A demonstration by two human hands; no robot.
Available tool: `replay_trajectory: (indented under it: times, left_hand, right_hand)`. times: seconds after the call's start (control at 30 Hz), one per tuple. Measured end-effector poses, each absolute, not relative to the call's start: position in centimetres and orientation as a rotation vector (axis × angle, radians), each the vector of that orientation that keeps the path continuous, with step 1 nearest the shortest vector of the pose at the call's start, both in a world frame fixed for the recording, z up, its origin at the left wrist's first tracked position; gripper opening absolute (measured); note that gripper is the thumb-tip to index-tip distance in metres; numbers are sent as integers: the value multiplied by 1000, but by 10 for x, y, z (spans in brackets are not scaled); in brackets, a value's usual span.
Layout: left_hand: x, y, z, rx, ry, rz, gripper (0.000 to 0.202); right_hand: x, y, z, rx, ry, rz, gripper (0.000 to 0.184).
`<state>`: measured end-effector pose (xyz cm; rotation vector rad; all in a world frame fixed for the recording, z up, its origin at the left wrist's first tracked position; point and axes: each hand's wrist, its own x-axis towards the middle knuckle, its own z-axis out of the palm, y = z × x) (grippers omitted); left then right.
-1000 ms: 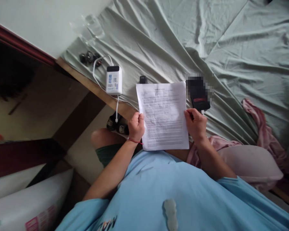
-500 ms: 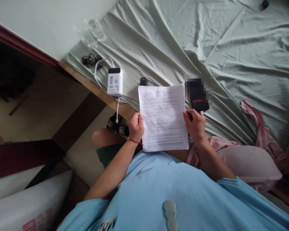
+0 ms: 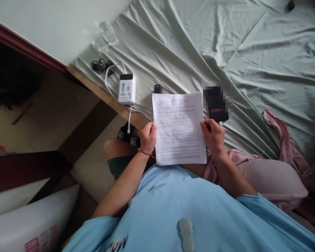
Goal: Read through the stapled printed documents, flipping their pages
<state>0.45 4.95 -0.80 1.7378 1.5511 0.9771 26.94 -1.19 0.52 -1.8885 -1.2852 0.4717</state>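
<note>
Clamped on paper point(image 3: 180, 131): left hand point(image 3: 148, 137) at nine o'clock, right hand point(image 3: 214, 135) at three. Outward tug could tear it; straying knuckles could bump phone point(image 3: 219, 113), two o'clock.

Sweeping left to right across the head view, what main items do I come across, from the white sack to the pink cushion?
White sack → dark items → power bank → left hand → paper → right hand → pink cushion.
</note>
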Motion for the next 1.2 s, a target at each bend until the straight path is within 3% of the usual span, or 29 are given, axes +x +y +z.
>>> replay_trajectory:
  times: [0.53,1.2]
  left_hand:
    - [-1,51,-14,1584,1454,923,33]
    - [-6,52,-22,1595,1530,1001,35]
  right_hand:
    - [272,-12,5,-1839,-1246,335,19]
    - [267,-12,6,-1799,-1281,440,23]
